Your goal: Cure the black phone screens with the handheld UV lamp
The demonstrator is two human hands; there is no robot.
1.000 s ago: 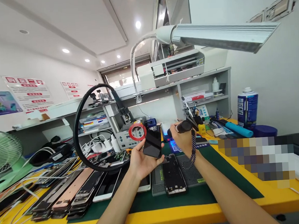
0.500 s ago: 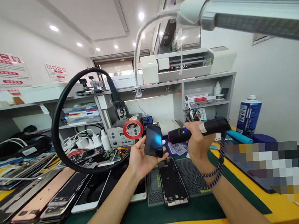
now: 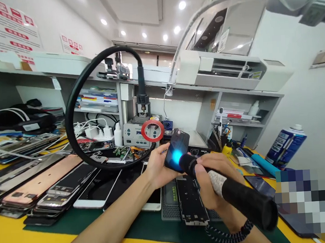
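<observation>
My left hand (image 3: 159,166) holds a dark phone screen (image 3: 177,146) tilted up, fingers around its lower left edge. My right hand (image 3: 217,180) is wrapped round a black flashlight (image 3: 241,195), its lit head close to the screen's lower part, where a blue-white spot glows. A braided strap (image 3: 230,236) hangs below my right wrist. Under both hands, an opened phone part (image 3: 191,202) lies on a grey perforated mat (image 3: 170,212); my right hand hides some of it.
Stacks of phone screens (image 3: 42,180) fill the left. A black cable loop (image 3: 68,116) arches behind them near a grey station (image 3: 135,134) with red tape (image 3: 152,130). A blue spray can (image 3: 286,147) stands right. Shelves (image 3: 215,90) line the back.
My right hand has turned the flashlight from beside the screen to point at its face, and a bright blue spot now shows there. The camera view has shifted and tilted.
</observation>
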